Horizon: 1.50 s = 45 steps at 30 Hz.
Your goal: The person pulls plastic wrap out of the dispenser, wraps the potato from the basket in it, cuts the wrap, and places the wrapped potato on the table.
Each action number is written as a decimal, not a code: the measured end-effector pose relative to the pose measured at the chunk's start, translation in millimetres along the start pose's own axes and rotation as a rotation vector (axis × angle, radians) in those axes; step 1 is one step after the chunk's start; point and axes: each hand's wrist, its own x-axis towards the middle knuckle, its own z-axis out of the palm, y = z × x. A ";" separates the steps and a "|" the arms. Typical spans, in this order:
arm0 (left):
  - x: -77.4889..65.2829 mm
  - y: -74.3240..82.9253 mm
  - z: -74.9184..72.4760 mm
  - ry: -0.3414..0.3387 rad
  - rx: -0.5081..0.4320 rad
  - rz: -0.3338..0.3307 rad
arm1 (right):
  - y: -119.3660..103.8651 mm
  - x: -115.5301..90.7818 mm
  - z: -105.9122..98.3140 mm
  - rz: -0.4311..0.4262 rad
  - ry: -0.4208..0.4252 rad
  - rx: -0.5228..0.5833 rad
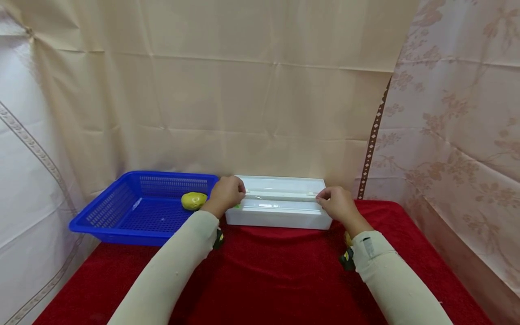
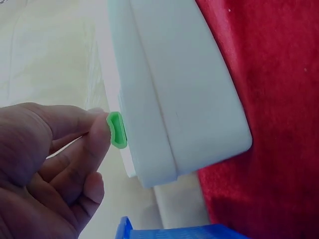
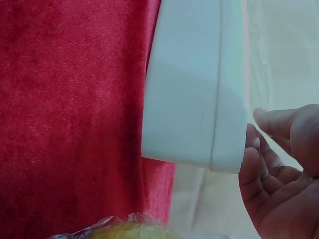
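A long white box point(image 1: 278, 221) sits on the red cloth point(image 1: 280, 275). At its ends, the left hand point(image 1: 227, 193) and right hand point(image 1: 339, 204) pinch clear film point(image 1: 280, 198), thumbs and fingers close together. A little green piece point(image 2: 116, 130) is by the left fingertips.

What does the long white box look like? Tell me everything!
This long, white, shiny box looks plastic, with rounded corners and a seam. It sits on red velvety cloth, right of a blue plastic basket. A small bright green piece shows at its left end. The right hand seems to touch its other end.
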 end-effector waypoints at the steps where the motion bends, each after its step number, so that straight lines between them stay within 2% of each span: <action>1: 0.1 -0.2 -0.3 0.000 0.018 0.008 | -0.3 0.0 0.2 -0.001 0.003 -0.004; 6: 1.5 0.7 -1.0 -0.017 0.124 0.122 | -0.3 -1.0 0.4 -0.008 0.012 -0.017; 9: 2.8 3.3 0.6 -0.022 0.141 0.165 | 0.2 -1.8 0.7 -0.003 0.023 -0.027; 15: 4.1 11.3 3.8 0.008 0.141 0.125 | 2.0 -2.9 3.0 -0.014 0.060 -0.050; 21: 1.6 11.1 1.6 -0.009 0.124 0.048 | 1.8 -3.6 4.2 -0.027 0.071 -0.050; 29: 0.0 1.4 0.7 -0.055 0.092 0.049 | 1.2 -4.5 3.2 -0.012 0.064 -0.056; 32: -1.6 -0.9 -2.0 -0.060 0.094 0.066 | 0.5 -4.5 3.0 -0.004 0.057 -0.047; 35: -1.4 -3.6 -3.3 -0.053 0.129 0.109 | -0.1 -4.6 2.8 0.002 0.057 -0.045; 41: -1.5 -9.4 -4.2 -0.014 0.182 0.179 | 0.1 -4.3 1.8 -0.004 0.057 -0.043; 45: -1.1 -10.2 -2.8 -0.007 0.146 0.212 | -1.6 -5.9 -0.8 0.007 0.048 -0.033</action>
